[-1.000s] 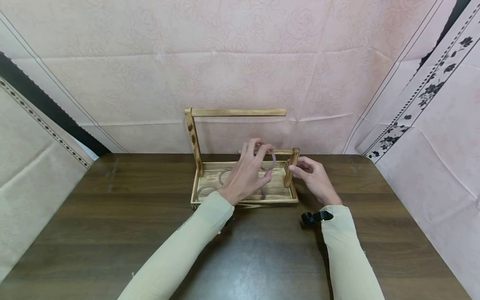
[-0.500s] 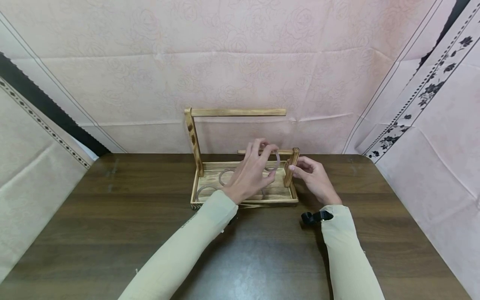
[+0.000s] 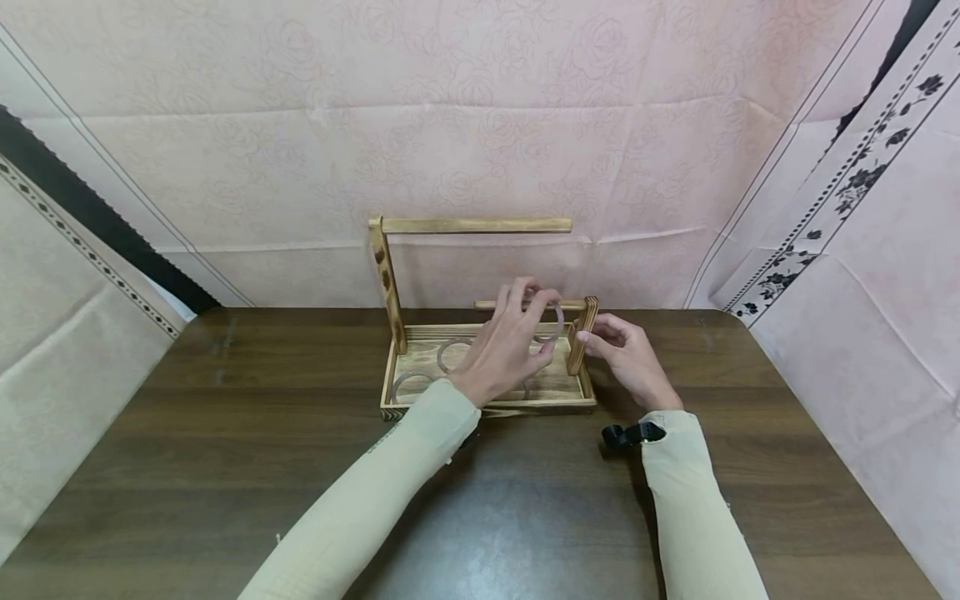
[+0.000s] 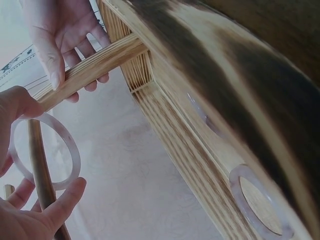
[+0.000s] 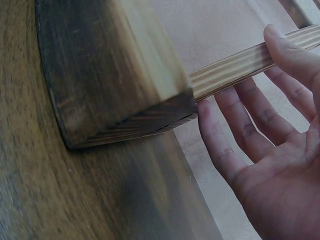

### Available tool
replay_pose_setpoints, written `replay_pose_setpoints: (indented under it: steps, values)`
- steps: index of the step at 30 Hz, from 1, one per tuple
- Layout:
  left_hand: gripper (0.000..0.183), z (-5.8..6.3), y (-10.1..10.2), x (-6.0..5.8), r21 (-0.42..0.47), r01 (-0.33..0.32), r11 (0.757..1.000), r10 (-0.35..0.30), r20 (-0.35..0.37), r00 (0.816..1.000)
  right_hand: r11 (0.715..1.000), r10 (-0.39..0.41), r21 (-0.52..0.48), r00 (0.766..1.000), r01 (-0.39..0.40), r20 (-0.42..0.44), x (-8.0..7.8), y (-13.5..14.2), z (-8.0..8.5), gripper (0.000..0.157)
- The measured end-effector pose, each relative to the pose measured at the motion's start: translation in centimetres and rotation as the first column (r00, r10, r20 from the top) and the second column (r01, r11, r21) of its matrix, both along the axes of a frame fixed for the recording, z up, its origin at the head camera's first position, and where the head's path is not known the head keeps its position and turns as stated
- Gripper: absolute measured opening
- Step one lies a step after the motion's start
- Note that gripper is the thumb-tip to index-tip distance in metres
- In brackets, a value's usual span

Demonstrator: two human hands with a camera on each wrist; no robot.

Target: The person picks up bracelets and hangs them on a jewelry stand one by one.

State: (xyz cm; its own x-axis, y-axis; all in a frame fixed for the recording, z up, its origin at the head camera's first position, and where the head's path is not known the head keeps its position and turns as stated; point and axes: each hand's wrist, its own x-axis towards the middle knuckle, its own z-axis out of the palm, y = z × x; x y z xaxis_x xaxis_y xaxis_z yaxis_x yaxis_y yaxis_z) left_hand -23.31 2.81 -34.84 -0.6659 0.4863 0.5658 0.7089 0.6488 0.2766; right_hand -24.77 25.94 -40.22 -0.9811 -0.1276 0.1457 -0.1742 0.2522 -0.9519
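Observation:
A pale translucent bangle (image 3: 559, 325) is pinched between the thumb and fingers of my left hand (image 3: 504, 346). In the left wrist view, the lower wooden rod (image 4: 41, 175) passes through this bangle. My right hand (image 3: 628, 354) holds the short right post (image 3: 582, 337) of a wooden jewelry stand, thumb on one side and fingers on the other. More bangles lie in the stand's tray (image 3: 547, 408): one at front left (image 3: 395, 390), one behind it (image 3: 441, 357), and one partly hidden by my left hand (image 3: 527, 388).
A taller left post (image 3: 388, 287) carries a long upper rod (image 3: 480, 225) above the tray. The stand sits near the back edge of a brown wooden table (image 3: 262, 450). Patterned pale cloth (image 3: 480, 108) hangs behind and at both sides.
My left hand has shifted slightly to the right with the bangle, toward the short post. The right hand keeps its hold on that post, and the stand stays put.

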Motion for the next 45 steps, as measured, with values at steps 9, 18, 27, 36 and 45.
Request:
replay_pose_setpoints:
  steps: [9,18,27,36,45]
  values:
    - [0.058,-0.2,0.4,0.0,-0.008,0.007,1.000,-0.007,0.007,1.000,1.000,-0.004,-0.001,1.000,0.004,-0.004,-0.1,0.0,-0.2,0.040]
    - [0.059,-0.3,0.8,-0.1,-0.017,0.000,1.000,0.000,0.000,1.000,1.000,-0.004,0.000,1.000,0.004,0.002,-0.1,0.0,-0.1,0.040]
    - [0.060,-0.4,1.1,-0.1,-0.021,0.016,1.000,-0.016,0.010,1.000,1.000,-0.004,0.003,1.000,0.004,0.009,0.0,0.0,0.0,0.039]
    - [0.060,-0.5,1.4,-0.1,-0.037,0.010,0.999,-0.009,0.023,1.000,1.000,-0.002,0.007,1.000,0.002,0.008,0.1,0.0,0.1,0.039]
    - [0.058,-0.6,1.5,-0.2,-0.037,0.017,0.999,-0.017,0.004,1.000,1.000,-0.003,0.008,1.000,0.003,0.006,0.0,0.0,0.0,0.040]
